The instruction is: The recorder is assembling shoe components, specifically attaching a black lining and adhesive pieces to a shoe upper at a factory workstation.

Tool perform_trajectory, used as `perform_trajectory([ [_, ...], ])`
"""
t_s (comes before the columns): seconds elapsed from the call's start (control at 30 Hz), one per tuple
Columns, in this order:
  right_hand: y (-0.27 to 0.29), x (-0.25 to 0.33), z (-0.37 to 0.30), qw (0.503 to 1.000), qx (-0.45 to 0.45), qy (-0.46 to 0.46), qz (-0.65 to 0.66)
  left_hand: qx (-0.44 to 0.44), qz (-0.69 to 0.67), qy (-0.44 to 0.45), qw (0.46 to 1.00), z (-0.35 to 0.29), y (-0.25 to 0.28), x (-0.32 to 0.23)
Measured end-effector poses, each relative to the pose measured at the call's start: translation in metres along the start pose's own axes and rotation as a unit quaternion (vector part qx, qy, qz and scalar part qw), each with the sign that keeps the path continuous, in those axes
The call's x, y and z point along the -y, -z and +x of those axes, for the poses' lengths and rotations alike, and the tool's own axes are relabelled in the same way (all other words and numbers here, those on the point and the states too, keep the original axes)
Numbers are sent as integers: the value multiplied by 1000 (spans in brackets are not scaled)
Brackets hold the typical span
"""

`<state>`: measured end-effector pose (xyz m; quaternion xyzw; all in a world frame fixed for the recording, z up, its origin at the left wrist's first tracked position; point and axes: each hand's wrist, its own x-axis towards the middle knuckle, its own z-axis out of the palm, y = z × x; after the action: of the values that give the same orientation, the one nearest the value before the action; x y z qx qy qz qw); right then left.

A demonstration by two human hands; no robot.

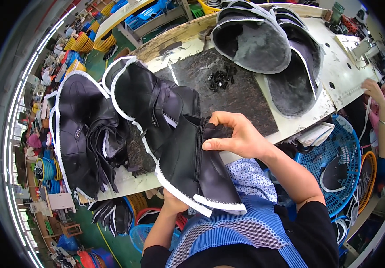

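A black boot upper [177, 156] with white stitched edging and a zipper [199, 152] is held up in front of me. My right hand [241, 134] pinches its top edge beside the zipper, thumb on the near face. From beneath, my left hand [174, 203] supports the lower part; the upper hides most of its fingers. Another black upper [141, 98] lies just beyond, touching the held one. To the left, more black uppers [78, 134] are stacked. Small black shiny pieces [221, 79] lie heaped on a dark worn board [246, 98].
Grey fleece-lined uppers [250, 42] are piled at the table's far side. A blue basket [331, 165] with pieces in it stands at the right, before an orange basket [369, 178]. A co-worker's arm [382, 120] shows at the far right. A wooden rail [170, 31] edges the table.
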<state>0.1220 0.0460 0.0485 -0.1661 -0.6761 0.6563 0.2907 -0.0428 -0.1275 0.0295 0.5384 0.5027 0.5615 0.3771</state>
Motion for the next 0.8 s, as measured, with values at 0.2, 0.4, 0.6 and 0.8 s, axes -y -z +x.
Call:
perform_trajectory([
  [0.2, 4, -1, 5, 987, -67, 80, -124, 18, 113, -47, 992, -2, 7, 10],
  [0.4, 3, 3, -7, 984, -102, 61, -135, 60, 144, -115, 981, 2, 5, 9],
  [0.6, 2, 6, -15, 982, -144, 22, -119, 13, 46, -77, 996, -9, 0, 16],
  [0.8, 10, 9, -22, 992, -120, 30, -15, -13, 41, -65, 997, -7, -15, 7],
])
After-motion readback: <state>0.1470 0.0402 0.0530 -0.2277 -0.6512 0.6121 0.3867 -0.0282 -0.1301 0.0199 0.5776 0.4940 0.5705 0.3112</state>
